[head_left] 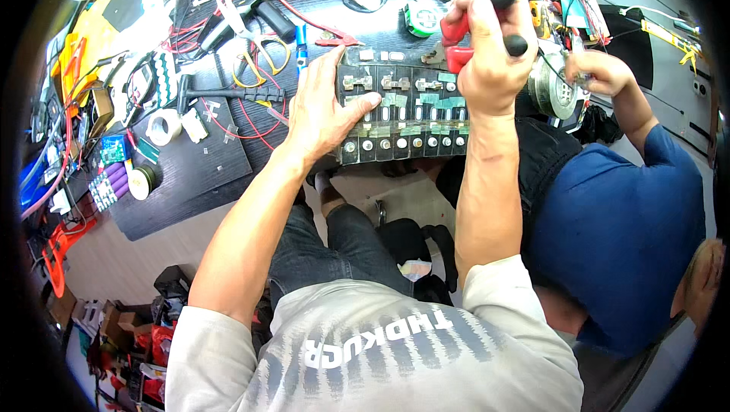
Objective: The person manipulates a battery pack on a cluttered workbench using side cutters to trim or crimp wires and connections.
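Right grip (493,62) is wrapped round a red-handled tool (458,59), left grip (323,108) spread over the left end of the black block (407,128) at the bench (171,206) edge — heavy and stiff, I'd guess; hold its ends, off the metal tabs (395,83).

Left hand (322,110) splayed; right hand (493,66) curled
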`<state>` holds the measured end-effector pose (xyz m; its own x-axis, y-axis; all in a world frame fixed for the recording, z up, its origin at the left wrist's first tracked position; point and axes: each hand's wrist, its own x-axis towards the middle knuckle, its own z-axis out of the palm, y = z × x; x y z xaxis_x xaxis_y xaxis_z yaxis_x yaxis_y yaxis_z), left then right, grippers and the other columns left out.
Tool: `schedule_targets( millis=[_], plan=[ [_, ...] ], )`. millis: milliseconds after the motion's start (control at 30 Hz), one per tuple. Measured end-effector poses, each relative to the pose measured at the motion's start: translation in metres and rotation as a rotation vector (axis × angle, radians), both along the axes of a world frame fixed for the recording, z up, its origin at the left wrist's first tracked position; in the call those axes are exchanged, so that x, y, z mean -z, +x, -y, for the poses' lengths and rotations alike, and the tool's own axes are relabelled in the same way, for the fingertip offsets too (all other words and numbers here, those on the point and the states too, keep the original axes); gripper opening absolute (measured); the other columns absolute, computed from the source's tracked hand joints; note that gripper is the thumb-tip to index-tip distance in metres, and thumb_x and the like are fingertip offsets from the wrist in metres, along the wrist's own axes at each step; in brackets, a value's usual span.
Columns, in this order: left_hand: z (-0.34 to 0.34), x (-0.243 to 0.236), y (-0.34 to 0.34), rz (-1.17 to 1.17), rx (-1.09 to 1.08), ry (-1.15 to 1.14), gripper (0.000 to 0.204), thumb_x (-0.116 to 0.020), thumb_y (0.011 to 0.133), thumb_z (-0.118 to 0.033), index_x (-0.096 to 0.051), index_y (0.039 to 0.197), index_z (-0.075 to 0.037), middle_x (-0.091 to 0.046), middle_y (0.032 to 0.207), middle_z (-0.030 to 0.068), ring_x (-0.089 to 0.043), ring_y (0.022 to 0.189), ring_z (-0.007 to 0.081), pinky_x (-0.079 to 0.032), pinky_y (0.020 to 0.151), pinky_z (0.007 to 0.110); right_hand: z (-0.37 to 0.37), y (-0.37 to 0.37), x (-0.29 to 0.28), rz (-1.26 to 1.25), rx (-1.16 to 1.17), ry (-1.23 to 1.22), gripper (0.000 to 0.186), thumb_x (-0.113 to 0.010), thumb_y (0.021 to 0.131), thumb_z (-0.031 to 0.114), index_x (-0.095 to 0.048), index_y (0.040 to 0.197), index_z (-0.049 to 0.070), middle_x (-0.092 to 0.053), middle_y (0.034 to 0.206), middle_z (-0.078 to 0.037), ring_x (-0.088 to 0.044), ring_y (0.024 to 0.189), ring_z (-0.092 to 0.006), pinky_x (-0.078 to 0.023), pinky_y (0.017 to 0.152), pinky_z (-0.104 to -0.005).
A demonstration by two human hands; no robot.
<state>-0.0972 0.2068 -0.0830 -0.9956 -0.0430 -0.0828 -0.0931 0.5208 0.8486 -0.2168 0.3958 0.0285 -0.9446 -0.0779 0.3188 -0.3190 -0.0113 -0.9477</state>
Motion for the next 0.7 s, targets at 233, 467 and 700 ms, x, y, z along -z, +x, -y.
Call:
schedule_targets(
  millis=[233,467,700],
  plan=[
    [-0.002,0.003,-0.001,-0.005,-0.011,-0.015,0.097,-0.084,0.088,-0.054,-0.045,0.162,-0.005,-0.056,0.153,0.0207,-0.052,0.143,0.041,-0.044,0.119,0.052,-0.035,-0.067,0.009,0.397,-0.086,-0.286,0.021,-0.067,0.109,0.024,-0.063,0.112,0.003,-0.065,0.096,-0.01,-0.066,0.082,-0.0232,-0.058,0.075,-0.0428],
    [-0.004,0.001,-0.002,0.03,-0.012,0.013,0.097,-0.084,0.088,-0.056,-0.046,0.162,-0.005,-0.057,0.152,0.0213,-0.052,0.145,0.0394,-0.042,0.122,0.05,-0.092,-0.069,0.028,0.513,0.103,-0.544,0.035,-0.057,0.114,0.037,-0.058,0.118,0.002,-0.063,0.105,-0.015,-0.062,0.095,-0.0307,-0.055,0.088,-0.0532],
    [0.001,0.0,0.002,0.02,-0.019,0.01,0.096,-0.085,0.088,-0.052,-0.046,0.162,-0.004,-0.057,0.152,0.0226,-0.053,0.144,0.04,-0.042,0.122,0.05,-0.095,0.016,-0.074,0.133,-0.073,-0.679,0.043,-0.057,0.112,0.047,-0.064,0.123,0.006,-0.067,0.112,-0.013,-0.064,0.105,-0.0302,-0.052,0.103,-0.0535]
  ],
)
